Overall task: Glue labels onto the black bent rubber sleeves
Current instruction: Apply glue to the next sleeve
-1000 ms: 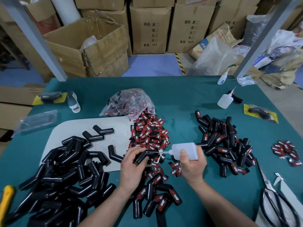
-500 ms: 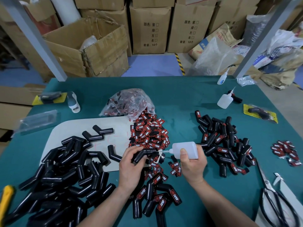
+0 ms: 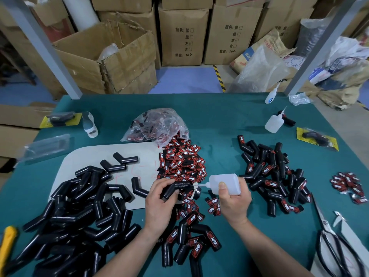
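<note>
Green table (image 3: 219,120), stacked cartons behind it. Open cardboard box (image 3: 119,62) at far left: crumpled clear plastic shows inside, the rest hidden.

Clear plastic bag (image 3: 157,124) at table centre, part full of red-and-black labels; its mouth faces the loose label heap (image 3: 181,162) just in front.

Glue bottle (image 3: 224,183), translucent white, lying sideways in the right hand (image 3: 233,200), fingers and thumb wrapped round the body. The liquid level can't be read. The nozzle points left, its tip touching the held sleeve (image 3: 173,189).

Spare bottle (image 3: 273,123) stands upright far right.

The held sleeve is matte black, elbow-bent and open-ended, with no label visible on it. It sits above the table just in front of the label heap, with the left hand (image 3: 158,202) curled round its lower arm. It lies between the bare sleeve pile (image 3: 75,212) on the left and the labelled pile (image 3: 275,176) on the right.
</note>
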The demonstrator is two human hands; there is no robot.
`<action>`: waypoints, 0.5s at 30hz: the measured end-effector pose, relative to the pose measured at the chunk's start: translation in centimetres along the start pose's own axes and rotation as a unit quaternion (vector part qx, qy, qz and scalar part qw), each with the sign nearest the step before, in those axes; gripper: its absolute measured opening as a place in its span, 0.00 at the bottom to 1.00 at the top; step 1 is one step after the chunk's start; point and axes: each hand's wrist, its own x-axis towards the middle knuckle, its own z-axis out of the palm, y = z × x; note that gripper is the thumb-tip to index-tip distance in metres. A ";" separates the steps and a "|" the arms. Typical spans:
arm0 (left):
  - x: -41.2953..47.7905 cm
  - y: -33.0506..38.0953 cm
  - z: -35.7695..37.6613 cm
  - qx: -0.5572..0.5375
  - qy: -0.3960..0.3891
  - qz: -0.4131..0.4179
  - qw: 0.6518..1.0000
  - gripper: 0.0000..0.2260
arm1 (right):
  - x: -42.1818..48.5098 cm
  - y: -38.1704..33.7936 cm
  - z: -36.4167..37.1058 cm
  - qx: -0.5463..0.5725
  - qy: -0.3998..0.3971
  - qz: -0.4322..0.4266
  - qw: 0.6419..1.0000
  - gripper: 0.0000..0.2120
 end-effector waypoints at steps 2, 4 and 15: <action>0.0 0.2 0.1 -0.016 0.006 0.000 1.000 0.18 | 0.2 -0.1 -0.1 0.004 0.003 0.001 1.000 0.14; 0.0 0.4 0.1 -0.016 0.015 0.005 1.000 0.19 | 0.3 -0.1 -0.1 0.004 0.005 0.003 1.000 0.14; -0.1 0.6 0.2 -0.015 0.014 0.013 1.000 0.20 | 0.2 0.0 -0.1 0.004 0.002 0.001 1.000 0.13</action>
